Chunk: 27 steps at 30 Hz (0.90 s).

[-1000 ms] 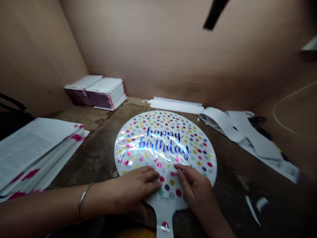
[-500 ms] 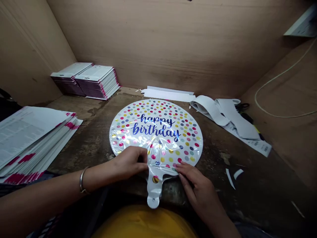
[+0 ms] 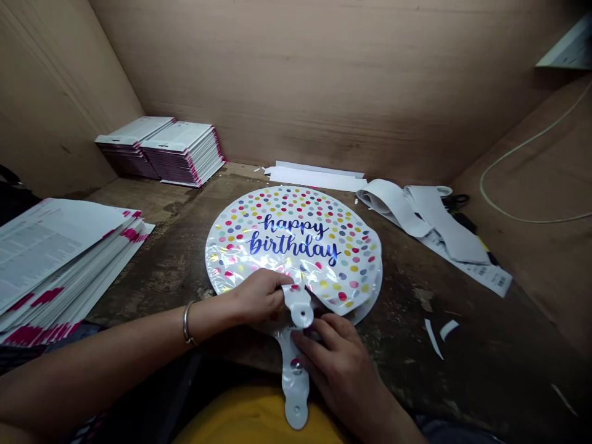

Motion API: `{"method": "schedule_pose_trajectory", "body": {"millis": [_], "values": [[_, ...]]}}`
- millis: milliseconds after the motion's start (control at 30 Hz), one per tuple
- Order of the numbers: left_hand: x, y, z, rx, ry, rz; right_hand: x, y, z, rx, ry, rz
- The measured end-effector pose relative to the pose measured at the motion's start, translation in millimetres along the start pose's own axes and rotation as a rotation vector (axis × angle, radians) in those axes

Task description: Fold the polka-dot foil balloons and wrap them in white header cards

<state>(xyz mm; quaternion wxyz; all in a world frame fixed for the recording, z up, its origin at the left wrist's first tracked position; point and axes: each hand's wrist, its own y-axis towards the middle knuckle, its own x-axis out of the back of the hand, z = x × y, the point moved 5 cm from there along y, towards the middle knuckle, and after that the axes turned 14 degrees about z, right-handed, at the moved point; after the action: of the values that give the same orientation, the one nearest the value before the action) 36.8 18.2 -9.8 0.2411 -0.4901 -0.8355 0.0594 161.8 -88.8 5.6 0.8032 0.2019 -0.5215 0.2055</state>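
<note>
A flat foil balloon printed with coloured dots and "happy birthday" lies on the table, another like it beneath. The upper balloon's lower edge is lifted and its white tail folded up. My left hand is closed in a pinch on the upper balloon beside the tail. My right hand has its fingers bent at the neck of the lower balloon, thumb against it, just under the folded tail. The lower balloon's tail hangs past the table's near edge; the tips of my right fingers are partly hidden.
Printed card packs are stacked at the back left, with a fanned pile at the near left. White label strips and scissors lie at the right. Paper scraps sit closer. Wooden walls enclose the table.
The upper balloon's tail and lower edge have been lifted and folded back, uncovering the lower balloon's tail. My left hand moved slightly right; my right hand moved left to the neck.
</note>
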Motion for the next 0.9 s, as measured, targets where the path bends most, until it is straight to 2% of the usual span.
{"method": "schedule_pose_trajectory", "body": {"millis": [100,200,233,367,433,533,667,733,833,900], "values": [[4.1,5,8,0.077,-0.258,0.000,10,-2,-8,0.000,0.019,-0.090],[5.0,9,11,0.052,-0.321,-0.027,26,6,-19,-0.110,-0.032,-0.243],[4.3,10,12,0.039,-0.327,-0.029,29,11,-20,-0.140,-0.059,-0.248],[-1.9,8,15,-0.001,-0.366,-0.019,21,37,-19,-0.176,-0.045,-0.140],[-4.9,7,16,-0.006,-0.396,-0.021,18,42,-18,-0.176,-0.028,-0.167],[-3.2,7,18,0.000,-0.471,-0.099,16,39,-17,-0.128,-0.075,-0.271],[10.0,12,24,0.034,-0.601,-0.246,16,21,-13,-0.009,-0.197,-0.359],[17.0,14,28,0.066,-0.699,-0.294,16,12,-7,0.045,-0.202,-0.281],[22.1,16,32,0.110,-0.821,-0.318,19,5,5,0.147,-0.157,-0.037],[21.5,15,33,0.126,-0.855,-0.328,25,10,7,0.161,-0.100,0.126]]}}
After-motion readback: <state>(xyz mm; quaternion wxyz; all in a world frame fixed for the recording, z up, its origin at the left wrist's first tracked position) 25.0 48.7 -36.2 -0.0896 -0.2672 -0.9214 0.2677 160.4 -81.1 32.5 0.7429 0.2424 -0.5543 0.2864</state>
